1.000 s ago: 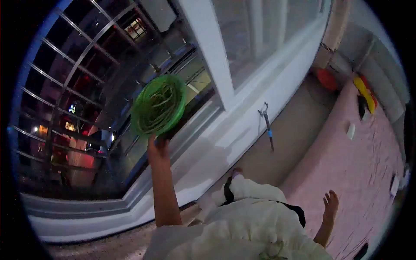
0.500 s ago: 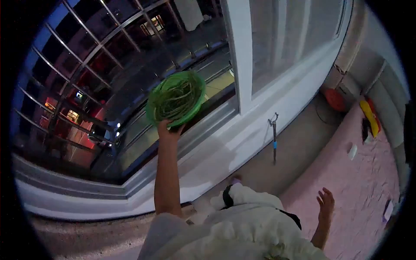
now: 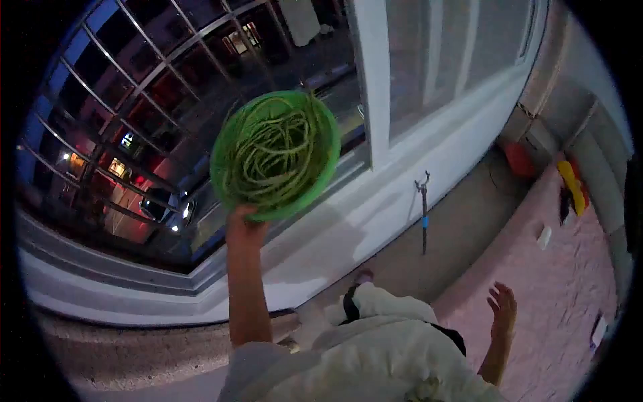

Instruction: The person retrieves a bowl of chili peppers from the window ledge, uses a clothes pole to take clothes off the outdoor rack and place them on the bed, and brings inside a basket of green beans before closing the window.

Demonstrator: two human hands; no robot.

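Note:
My left hand grips the near rim of a round green plastic basin. A coiled heap of long, thin green strands, like long beans, fills it. The basin is tilted toward me, in front of the open window and above its sill. Lower right, my right hand hangs over the pink bed cover with nothing in it, its fingers apart and slightly bent.
Metal bars cross the window opening, with a lit street beyond. A white window frame stands right of the basin. A pole with a forked top leans by the wall. Yellow and white items lie on the pink bed cover.
My left hand has drawn the basin inward from the window opening, so it looks larger and nearer. My right hand has barely moved.

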